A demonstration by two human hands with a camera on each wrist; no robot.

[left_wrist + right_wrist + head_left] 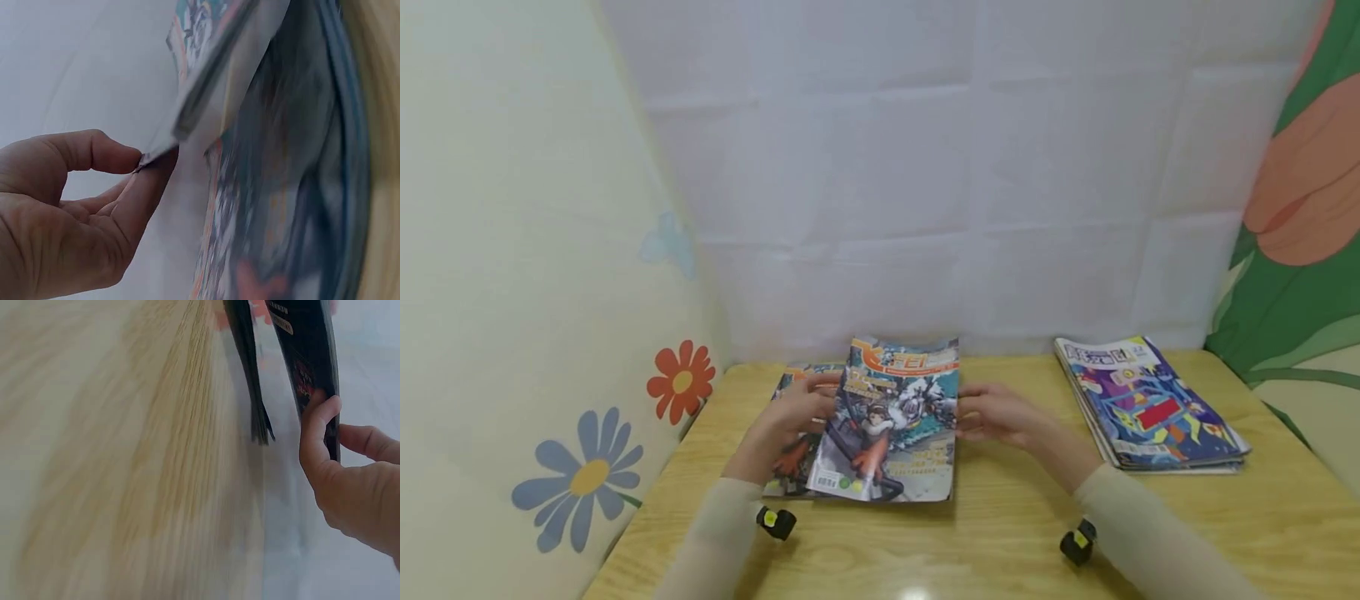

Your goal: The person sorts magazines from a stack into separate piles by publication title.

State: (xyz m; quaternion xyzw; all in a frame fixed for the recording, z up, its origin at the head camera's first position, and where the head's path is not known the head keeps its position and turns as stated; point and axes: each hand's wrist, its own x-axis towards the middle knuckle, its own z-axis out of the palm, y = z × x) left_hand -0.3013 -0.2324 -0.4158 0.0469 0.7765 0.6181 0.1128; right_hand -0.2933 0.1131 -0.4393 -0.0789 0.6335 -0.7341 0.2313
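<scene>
A magazine [895, 425] with an orange title and a cartoon figure on its cover is held up between both hands. My left hand [797, 410] pinches its left edge; in the left wrist view the thumb and fingers [145, 194] grip the paper's border. At the right edge my right hand [996, 415] pinches it too, and the right wrist view shows curled fingers [315, 434] on its dark back cover [306, 347]. Below and to the left lies another magazine [782, 487] with a similar cover, partly hidden by the held one.
On the right of the wooden table [880, 550] lies a stack of magazines [1150, 408], a purple and blue cover on top. A white cloth [925, 167] hangs behind the table. The left wall [512, 292] bears painted flowers.
</scene>
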